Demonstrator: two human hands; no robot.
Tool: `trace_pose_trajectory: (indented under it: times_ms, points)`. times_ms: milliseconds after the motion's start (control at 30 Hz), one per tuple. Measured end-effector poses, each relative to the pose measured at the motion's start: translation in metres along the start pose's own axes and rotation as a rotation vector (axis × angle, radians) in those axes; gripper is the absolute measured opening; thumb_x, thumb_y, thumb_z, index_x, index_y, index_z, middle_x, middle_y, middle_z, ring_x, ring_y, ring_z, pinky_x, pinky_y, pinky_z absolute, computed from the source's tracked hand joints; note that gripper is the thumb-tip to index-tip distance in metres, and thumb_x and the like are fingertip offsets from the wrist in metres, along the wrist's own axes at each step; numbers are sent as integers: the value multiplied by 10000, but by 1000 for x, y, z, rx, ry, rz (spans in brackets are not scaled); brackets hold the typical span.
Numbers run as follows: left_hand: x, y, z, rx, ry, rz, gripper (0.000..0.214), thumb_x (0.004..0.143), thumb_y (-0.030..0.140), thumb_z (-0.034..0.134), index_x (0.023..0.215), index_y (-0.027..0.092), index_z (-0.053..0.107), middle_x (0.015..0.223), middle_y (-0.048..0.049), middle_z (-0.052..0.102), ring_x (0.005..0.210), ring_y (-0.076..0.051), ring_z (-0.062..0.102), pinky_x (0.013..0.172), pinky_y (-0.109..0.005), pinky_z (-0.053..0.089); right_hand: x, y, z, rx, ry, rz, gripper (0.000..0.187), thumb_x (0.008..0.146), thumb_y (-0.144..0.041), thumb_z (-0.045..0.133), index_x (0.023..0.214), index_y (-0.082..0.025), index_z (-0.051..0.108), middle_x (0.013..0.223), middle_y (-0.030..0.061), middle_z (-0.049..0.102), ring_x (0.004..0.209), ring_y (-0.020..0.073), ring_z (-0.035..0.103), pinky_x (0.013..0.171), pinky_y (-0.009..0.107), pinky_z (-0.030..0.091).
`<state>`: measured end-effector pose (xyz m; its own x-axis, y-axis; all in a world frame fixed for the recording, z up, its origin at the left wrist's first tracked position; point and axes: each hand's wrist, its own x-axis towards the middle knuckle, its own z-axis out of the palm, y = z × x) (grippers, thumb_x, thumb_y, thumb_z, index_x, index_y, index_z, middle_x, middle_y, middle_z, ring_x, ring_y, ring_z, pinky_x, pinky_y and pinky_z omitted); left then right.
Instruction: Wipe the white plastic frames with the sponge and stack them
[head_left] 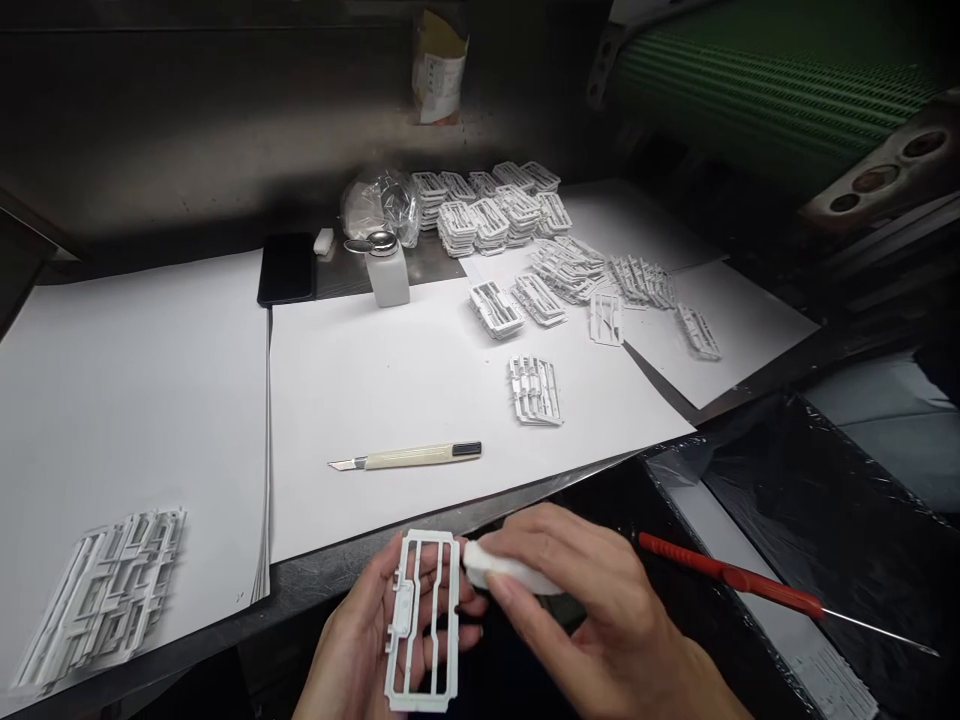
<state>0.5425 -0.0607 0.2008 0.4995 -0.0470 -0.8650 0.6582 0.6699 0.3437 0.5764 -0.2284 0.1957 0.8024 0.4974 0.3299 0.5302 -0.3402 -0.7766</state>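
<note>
The left hand (356,625) grasps a white frame (403,607) in front of the table edge; the right hand (607,590) pinches a white pad (517,569) just beside it. Beyond them, a knife (412,457) lies on paper (337,380), with stacked frames (491,222) farther back.

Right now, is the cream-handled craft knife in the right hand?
No, the cream-handled craft knife lies on the white paper sheet, and the right hand holds a white wad.

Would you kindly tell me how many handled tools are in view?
2: the knife on the middle paper, and the red tool right of the right hand. Others may be hidden.
</note>
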Motion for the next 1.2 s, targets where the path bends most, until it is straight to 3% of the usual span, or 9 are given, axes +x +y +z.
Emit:
trace_pose_trajectory:
  times_ms: [133,300,433,633,767,867,933,1100,1200]
  points:
    - [-2,6,6,-95,89,55,281,881,201,479,852,88,735,900,-133,750,848,-224,696,760,-337,572,-10,-4,18,-13,10,-62,213,850,-72,579,1047,-107,650,863,114,673,763,209,619,680,324,530]
    - [-1,8,-1,-102,67,80,329,891,260,462,926,65,725,888,-145,744,892,-274,695,833,-406,557,-30,-6,21,47,-186,-67,122,917,-180,569,994,-149,658,776,68,657,697,171,603,615,259,523]
    - [1,6,-3,-130,-23,26,421,893,372,454,1015,56,705,821,-145,729,792,-256,697,711,-356,574,-29,-10,10,143,-23,-10,215,863,-115,602,1072,-146,642,822,86,656,733,196,616,646,307,538]
    - [0,6,6,-167,-4,-17,442,888,408,476,864,43,723,838,-162,738,822,-237,704,769,-313,560,-7,-11,17,100,136,-33,294,809,-23,595,1078,-128,650,892,113,681,791,215,639,708,345,562]
    - [3,2,3,-171,-3,50,428,908,388,445,860,65,723,926,-165,744,861,-219,703,796,-303,556,-12,-7,28,29,46,-80,225,842,-69,575,1050,-110,649,869,120,676,797,227,632,708,361,553]
    - [5,2,0,-142,-19,77,449,921,381,418,891,47,715,1027,-191,727,1053,-264,650,928,-346,508,-23,-6,24,50,-88,-130,156,888,-161,580,1023,-135,653,779,80,658,689,191,611,599,294,533]
    - [5,4,0,-137,-36,75,450,922,380,418,903,40,711,1049,-198,721,1085,-273,634,943,-349,501,-25,-6,18,97,-79,-115,166,887,-160,590,1043,-141,642,781,74,657,689,185,609,600,284,530]
    - [1,9,11,-231,40,15,348,909,334,480,764,110,703,787,-88,749,743,-177,709,808,-322,565,0,-1,17,-19,127,-65,272,851,-49,566,1104,-126,626,896,107,675,804,210,624,709,340,537]
    - [-1,8,15,-321,67,43,306,902,293,502,721,141,696,694,-35,733,660,-146,696,845,-337,556,9,0,21,-89,51,-67,233,865,-76,562,1084,-114,633,911,121,671,811,225,614,713,364,530]
